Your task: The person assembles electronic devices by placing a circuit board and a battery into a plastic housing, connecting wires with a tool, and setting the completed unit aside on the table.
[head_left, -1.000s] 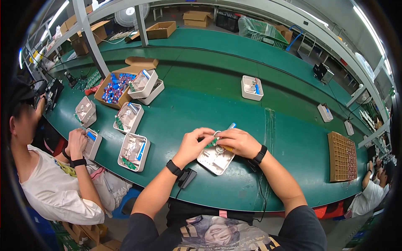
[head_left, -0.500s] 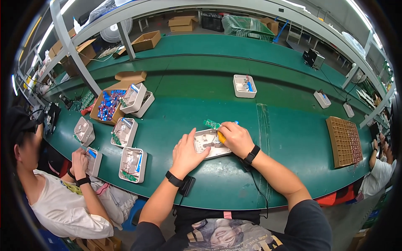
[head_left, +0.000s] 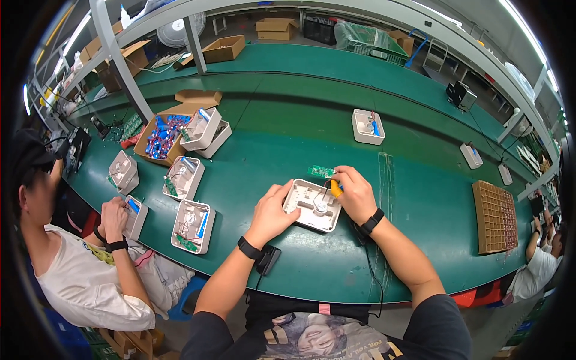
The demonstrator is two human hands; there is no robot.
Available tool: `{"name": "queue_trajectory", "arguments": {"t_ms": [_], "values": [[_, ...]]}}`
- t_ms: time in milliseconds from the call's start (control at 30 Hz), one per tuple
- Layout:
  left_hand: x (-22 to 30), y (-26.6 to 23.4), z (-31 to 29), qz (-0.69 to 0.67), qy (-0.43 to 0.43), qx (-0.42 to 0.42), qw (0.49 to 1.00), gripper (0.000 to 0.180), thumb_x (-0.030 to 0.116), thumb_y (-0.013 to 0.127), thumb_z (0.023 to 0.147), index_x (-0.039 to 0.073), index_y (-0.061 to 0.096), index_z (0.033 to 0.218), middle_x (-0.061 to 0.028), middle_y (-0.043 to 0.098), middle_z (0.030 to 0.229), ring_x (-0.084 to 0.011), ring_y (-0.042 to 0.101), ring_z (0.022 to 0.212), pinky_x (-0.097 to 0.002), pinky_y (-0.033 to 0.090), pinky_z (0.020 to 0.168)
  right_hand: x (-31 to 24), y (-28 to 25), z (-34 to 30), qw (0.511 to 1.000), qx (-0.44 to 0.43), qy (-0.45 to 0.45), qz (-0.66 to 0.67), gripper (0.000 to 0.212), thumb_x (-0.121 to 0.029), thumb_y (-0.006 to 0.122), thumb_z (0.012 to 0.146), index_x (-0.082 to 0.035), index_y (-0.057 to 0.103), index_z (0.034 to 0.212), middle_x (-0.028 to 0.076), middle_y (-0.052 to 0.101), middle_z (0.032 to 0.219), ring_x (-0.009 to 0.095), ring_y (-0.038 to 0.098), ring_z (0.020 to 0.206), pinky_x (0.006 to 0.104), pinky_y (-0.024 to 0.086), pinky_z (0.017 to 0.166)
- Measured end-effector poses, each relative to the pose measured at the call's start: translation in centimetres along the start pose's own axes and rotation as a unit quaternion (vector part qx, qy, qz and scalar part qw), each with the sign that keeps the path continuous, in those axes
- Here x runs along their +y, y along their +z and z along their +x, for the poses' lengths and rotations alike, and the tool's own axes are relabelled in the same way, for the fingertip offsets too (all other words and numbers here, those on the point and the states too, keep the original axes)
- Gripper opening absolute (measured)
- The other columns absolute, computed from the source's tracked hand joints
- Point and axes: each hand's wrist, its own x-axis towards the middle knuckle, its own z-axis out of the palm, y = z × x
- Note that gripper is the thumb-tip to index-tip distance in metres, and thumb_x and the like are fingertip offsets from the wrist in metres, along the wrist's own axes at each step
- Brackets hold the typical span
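Observation:
An open white plastic case [head_left: 305, 216] lies on the green bench in front of me, its hollow side up. My left hand [head_left: 271, 215] grips its left wall, thumb over the rim. Inside, toward the right, sits a round white part [head_left: 320, 207] with dark wires near it. At the right wall, my right hand [head_left: 355, 195] is closed, with a yellow cover [head_left: 336, 189] on one finger. Its fingertips meet the end of a small green circuit board [head_left: 320, 172], which sticks out beyond the case's far edge. The palm side of that hand is hidden.
Similar cases with blue cells and green boards, such as this one [head_left: 193, 227], stand at left beside a cardboard box of blue cells [head_left: 163, 138]. Another case [head_left: 368, 126] is farther back. A divided brown tray [head_left: 495, 217] lies right. A co-worker's hands [head_left: 114, 221] work at left.
The case has turned, and its interior with the round part shows more fully. My right hand has drawn toward the right wall, the circuit board staying at its fingertips. The whole view has shifted slightly.

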Motion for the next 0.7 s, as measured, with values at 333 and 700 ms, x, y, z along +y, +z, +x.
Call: {"name": "queue_trajectory", "arguments": {"t_ms": [333,700], "values": [[-0.9,0.8,0.4,-0.142,0.024,-0.064,0.987,0.07,0.02,0.08,0.082,0.007,0.058,0.147,-0.0176,0.076,0.119,-0.0349,0.072,0.11,-0.0417,0.056,0.098,0.9,-0.7,1.1,0.951,-0.169,-0.003,0.258,0.017,-0.003,0.077,0.087,-0.006,0.071,0.102,0.009,0.072,0.119,0.03,0.071,0.108,0.04,0.059,0.09],[-0.2,0.7,0.2,-0.123,0.064,-0.072,0.988,0.049,0.012,0.082,0.085,0.007,0.067,0.131,-0.0138,0.078,0.118,-0.0276,0.077,0.104,-0.0359,0.059,0.092,-0.5,-0.9,0.5,0.96,-0.23,-0.057,0.15,0.016,-0.007,0.077,0.088,-0.005,0.074,0.104,0.009,0.072,0.121,0.031,0.071,0.103,0.0401,0.059,0.089]]}}
